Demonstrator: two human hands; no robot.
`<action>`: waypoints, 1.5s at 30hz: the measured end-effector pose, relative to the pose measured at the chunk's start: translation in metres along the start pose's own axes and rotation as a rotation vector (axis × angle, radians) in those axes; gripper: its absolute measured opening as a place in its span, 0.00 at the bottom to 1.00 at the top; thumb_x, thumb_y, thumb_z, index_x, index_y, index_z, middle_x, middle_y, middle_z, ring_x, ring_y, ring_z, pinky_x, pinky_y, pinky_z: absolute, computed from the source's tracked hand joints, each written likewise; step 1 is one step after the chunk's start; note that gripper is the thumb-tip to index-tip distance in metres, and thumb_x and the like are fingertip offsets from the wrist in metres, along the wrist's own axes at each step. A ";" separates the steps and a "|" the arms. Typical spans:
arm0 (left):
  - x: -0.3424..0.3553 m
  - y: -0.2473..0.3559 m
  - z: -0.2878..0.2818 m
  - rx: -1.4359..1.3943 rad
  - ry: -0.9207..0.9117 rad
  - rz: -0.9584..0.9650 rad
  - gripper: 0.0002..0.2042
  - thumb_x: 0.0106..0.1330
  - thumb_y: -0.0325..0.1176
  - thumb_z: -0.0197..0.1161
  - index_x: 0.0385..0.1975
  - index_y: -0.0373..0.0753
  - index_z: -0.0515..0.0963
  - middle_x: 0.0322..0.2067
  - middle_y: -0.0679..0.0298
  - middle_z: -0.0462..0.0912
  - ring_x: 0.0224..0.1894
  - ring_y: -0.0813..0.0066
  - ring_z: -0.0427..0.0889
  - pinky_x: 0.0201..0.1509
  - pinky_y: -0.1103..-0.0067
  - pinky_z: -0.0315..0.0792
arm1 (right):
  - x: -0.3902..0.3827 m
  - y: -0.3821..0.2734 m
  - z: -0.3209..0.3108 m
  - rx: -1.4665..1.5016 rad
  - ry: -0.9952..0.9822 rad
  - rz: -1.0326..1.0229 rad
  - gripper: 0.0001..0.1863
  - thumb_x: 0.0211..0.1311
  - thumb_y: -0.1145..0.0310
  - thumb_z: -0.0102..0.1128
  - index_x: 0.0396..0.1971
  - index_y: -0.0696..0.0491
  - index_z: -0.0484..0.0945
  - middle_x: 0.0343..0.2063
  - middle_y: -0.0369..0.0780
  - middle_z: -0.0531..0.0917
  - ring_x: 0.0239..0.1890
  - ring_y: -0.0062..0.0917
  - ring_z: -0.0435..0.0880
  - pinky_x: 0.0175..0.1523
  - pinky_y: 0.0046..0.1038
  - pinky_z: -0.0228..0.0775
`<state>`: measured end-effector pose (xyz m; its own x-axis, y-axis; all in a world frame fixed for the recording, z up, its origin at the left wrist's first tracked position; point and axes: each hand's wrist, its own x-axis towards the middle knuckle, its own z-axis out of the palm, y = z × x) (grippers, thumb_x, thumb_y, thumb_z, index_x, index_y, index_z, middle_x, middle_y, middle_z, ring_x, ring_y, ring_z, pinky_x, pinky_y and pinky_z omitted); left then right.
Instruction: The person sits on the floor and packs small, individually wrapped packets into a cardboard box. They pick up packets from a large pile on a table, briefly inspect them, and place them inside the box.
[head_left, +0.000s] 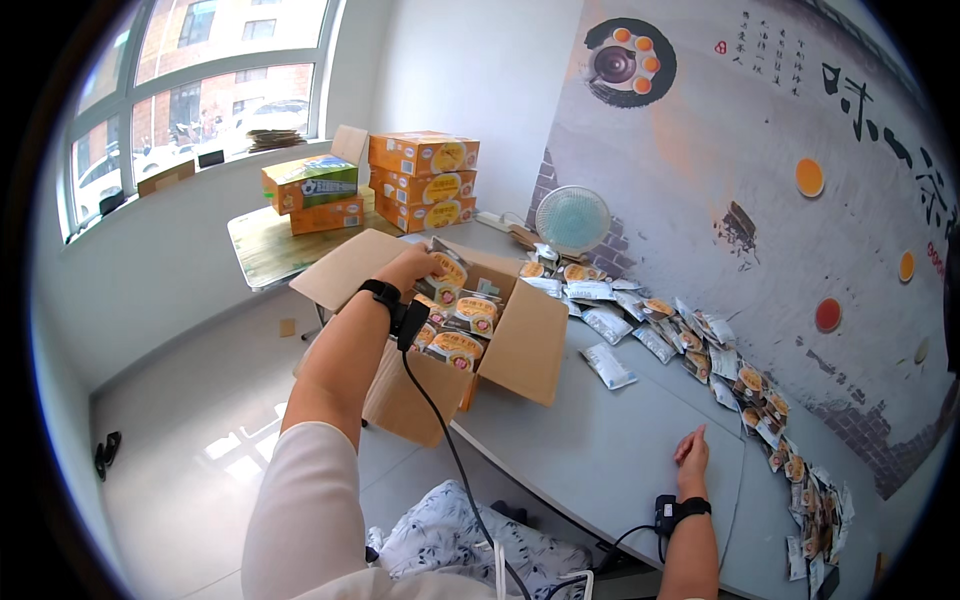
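My left hand (410, 264) reaches over an open cardboard box (540, 345) and grips a printed food pouch (449, 268) by its upper edge. The pouch stands tilted at the far left of the box. Below it, more pouches with the same brown and orange print (457, 348) fill the box in rows. The box flaps are folded outward. My right hand (692, 460) rests on the grey table (590, 465), fingers loosely curled in, with nothing visible in them. A lone silver pouch (608, 367) lies flat between that hand and the box.
Loose pouches (690, 340) lie in a long band along the wall side of the table. Behind the box stand a round fan (572, 220) and a stack of orange cartons (424, 182). A side table (262, 250) carries more cartons. A black cable (440, 420) hangs from my left wrist.
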<state>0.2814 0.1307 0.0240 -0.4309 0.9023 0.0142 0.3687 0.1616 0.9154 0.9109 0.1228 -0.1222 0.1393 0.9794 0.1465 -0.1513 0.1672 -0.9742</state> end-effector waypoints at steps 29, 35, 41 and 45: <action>0.046 -0.071 0.008 0.491 -0.018 -0.157 0.23 0.45 0.37 0.70 0.38 0.26 0.77 0.39 0.48 0.79 0.40 0.58 0.80 0.38 0.68 0.73 | 0.000 0.004 0.007 -0.111 0.076 -0.023 0.28 0.63 0.44 0.42 0.09 0.47 0.59 0.07 0.32 0.61 0.09 0.17 0.59 0.16 0.19 0.50; 0.035 -0.060 0.012 0.374 -0.090 -0.159 0.21 0.46 0.32 0.70 0.40 0.27 0.76 0.36 0.53 0.80 0.37 0.63 0.79 0.37 0.69 0.71 | -0.003 0.003 0.005 -0.117 0.096 -0.027 0.28 0.64 0.44 0.42 0.09 0.47 0.59 0.07 0.32 0.61 0.09 0.17 0.59 0.16 0.19 0.50; 0.043 -0.081 0.010 0.143 -0.176 -0.110 0.20 0.47 0.32 0.68 0.41 0.30 0.76 0.36 0.56 0.80 0.35 0.65 0.78 0.33 0.70 0.71 | -0.001 0.005 0.007 -0.135 0.078 -0.030 0.28 0.64 0.45 0.42 0.09 0.47 0.59 0.07 0.32 0.62 0.09 0.17 0.59 0.16 0.19 0.50; 0.037 -0.079 0.016 0.165 -0.203 -0.076 0.20 0.48 0.33 0.68 0.41 0.33 0.76 0.35 0.58 0.79 0.35 0.67 0.78 0.32 0.71 0.70 | -0.003 0.002 0.004 -0.154 0.093 -0.020 0.27 0.64 0.45 0.42 0.10 0.47 0.59 0.08 0.32 0.63 0.10 0.17 0.60 0.16 0.19 0.51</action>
<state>0.2494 0.1582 -0.0540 -0.2948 0.9441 -0.1478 0.4781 0.2796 0.8326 0.9065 0.1201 -0.1236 0.2315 0.9602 0.1564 0.0032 0.1600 -0.9871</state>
